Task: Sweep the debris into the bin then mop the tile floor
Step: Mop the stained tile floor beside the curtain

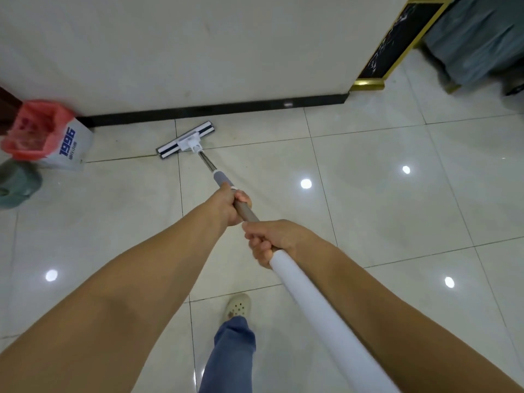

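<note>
Glossy pale tile floor (368,194), no debris visible: sweep likely done, mopping under way | red-lined bin (37,131) at far left | mop head (185,140) flat on tile near skirting (226,110) | left hand (226,205), right hand (272,239) both wrapped round handle (317,307)

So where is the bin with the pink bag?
In the head view the bin sits at the far left, by the end of the black skirting, to the left of the mop head.
</note>
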The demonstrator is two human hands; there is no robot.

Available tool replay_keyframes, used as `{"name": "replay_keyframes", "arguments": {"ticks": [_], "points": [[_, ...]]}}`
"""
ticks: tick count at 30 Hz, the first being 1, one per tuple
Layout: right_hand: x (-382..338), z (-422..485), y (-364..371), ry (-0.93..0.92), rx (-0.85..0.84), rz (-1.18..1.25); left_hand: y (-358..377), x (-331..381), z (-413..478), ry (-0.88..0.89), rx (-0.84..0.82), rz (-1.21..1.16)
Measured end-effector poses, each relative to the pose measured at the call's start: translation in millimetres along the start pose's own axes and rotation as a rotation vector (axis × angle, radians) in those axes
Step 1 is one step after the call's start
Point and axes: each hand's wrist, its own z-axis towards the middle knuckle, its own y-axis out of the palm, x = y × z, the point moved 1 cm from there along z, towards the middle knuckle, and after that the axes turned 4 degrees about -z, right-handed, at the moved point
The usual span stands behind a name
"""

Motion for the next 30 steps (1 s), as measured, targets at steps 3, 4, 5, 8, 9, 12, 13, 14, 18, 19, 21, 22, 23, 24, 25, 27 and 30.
{"name": "replay_keyframes", "arguments": {"ticks": [3, 4, 5, 8, 9, 12, 13, 14, 18, 19, 21, 22, 23, 24, 25, 27, 30], "points": [[5.1, -12.7, -35.4, 0.020, 0.020, -0.001, 15.2, -31.0, 3.4, 0.010, 0.019, 0.053], [13.9, -16.0, -46.5, 0.025, 0.021, -0.013, 15.8, -44.3, 3.2, 0.012, 0.021, 0.075], [24.9, -18.9, -56.6, 0.031, 0.021, -0.022, 14.3, -58.2, 2.3, 0.012, 0.016, 0.089], [67.4, -34.0, -86.0, 0.035, 0.033, -0.020, 2.4, -108.5, -1.5, -0.009, 0.035, 0.148], [83.2, -42.5, -97.9, 0.031, 0.041, -0.012, -1.8, -128.8, -3.4, -0.024, 0.043, 0.172], [135.2, -76.9, -137.9, 0.036, 0.077, 0.012, -10.8, -199.3, -13.1, -0.082, 0.064, 0.182], [152.9, -90.0, -152.3, 0.040, 0.088, 0.018, -13.1, -223.9, -19.6, -0.102, 0.062, 0.182], [169.6, -103.0, -166.0, 0.043, 0.101, 0.024, -15.1, -247.8, -26.5, -0.119, 0.056, 0.186], [228.8, -152.2, -205.1, 0.056, 0.149, 0.025, -25.2, -333.0, -56.8, -0.177, 0.053, 0.212], [239.2, -160.4, -210.1, 0.064, 0.151, 0.018, -27.9, -346.4, -63.3, -0.187, 0.047, 0.221], [248.5, -167.0, -213.5, 0.073, 0.146, -0.006, -29.8, -357.8, -69.9, -0.193, 0.046, 0.216], [247.0, -166.4, -213.0, 0.071, 0.143, -0.007, -28.7, -356.8, -70.2, -0.187, 0.054, 0.219], [242.0, -163.9, -211.2, 0.067, 0.135, 0.001, -26.2, -351.6, -69.9, -0.180, 0.061, 0.229], [234.4, -159.9, -208.3, 0.061, 0.123, 0.011, -22.4, -343.7, -67.8, -0.168, 0.061, 0.244], [225.4, -154.4, -204.2, 0.055, 0.114, 0.020, -17.8, -333.9, -65.3, -0.155, 0.056, 0.251], [205.9, -140.4, -191.9, 0.046, 0.106, 0.066, -9.1, -310.4, -59.4, -0.121, 0.062, 0.268], [170.6, -108.3, -163.8, 0.010, 0.078, 0.137, 4.2, -257.9, -40.6, -0.071, 0.046, 0.300]]}}
